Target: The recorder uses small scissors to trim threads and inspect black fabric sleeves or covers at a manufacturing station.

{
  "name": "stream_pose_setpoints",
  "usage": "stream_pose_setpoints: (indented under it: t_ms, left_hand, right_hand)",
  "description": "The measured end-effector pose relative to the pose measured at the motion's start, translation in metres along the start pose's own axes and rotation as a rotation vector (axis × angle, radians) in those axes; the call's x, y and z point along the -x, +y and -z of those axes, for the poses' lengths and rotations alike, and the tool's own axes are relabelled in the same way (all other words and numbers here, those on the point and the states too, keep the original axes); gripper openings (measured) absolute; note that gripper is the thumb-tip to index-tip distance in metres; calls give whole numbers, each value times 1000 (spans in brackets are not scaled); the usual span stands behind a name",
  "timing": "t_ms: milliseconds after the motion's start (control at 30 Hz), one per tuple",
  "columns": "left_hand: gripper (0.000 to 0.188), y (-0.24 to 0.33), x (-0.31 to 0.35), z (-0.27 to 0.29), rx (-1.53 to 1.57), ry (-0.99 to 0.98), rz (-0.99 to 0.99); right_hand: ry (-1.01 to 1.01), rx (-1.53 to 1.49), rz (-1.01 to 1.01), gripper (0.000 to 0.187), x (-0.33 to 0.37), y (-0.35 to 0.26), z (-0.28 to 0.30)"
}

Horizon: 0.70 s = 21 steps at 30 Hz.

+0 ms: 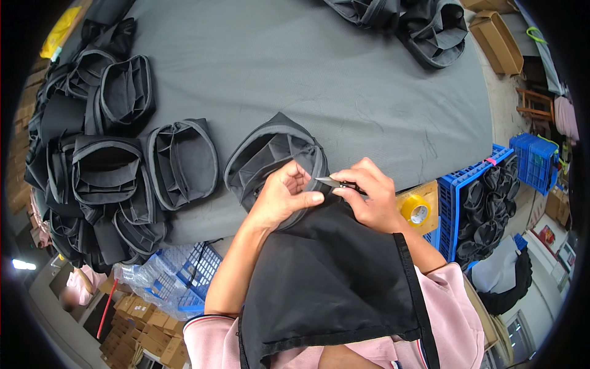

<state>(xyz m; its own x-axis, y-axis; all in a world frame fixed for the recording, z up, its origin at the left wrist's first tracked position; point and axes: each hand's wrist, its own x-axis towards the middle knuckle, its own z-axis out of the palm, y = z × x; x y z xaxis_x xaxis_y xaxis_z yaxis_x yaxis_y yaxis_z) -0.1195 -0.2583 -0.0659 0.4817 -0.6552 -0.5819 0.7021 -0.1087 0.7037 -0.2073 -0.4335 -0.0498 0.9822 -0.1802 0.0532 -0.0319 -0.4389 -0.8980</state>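
A black fabric bag (265, 149) with a grey-bound rim and inner dividers lies open side up at the table's near edge. My left hand (284, 195) is at its near rim, fingers curled inside the opening and thumb outside, pinching the edge. In my right hand (373, 195) is a small pair of thread snips (329, 181), its pointed metal blades turned left against the bag's right rim. The handle is mostly covered by my fingers. Whether a thread lies between the blades is too small to tell.
Similar bags (184, 161) crowd the left of the grey-covered table (344, 92); more sit at the far right. Beside my right forearm are yellow tape (416, 211) and a blue crate (450, 209) filled with bags. Another blue crate (196, 270) and cartons (144, 323) stand lower left.
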Motion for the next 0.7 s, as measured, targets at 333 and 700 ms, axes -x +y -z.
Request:
stream_pose_setpoints:
  t_ms: [333,700]
  left_hand:
    - [35,17,33,-8,-151,186,100]
    - [23,5,38,-6,137,185,30]
  right_hand:
    - [-127,-887,-453,19,-6,-9,-19]
    - [-184,-727,-429,21,-3,-7,-11]
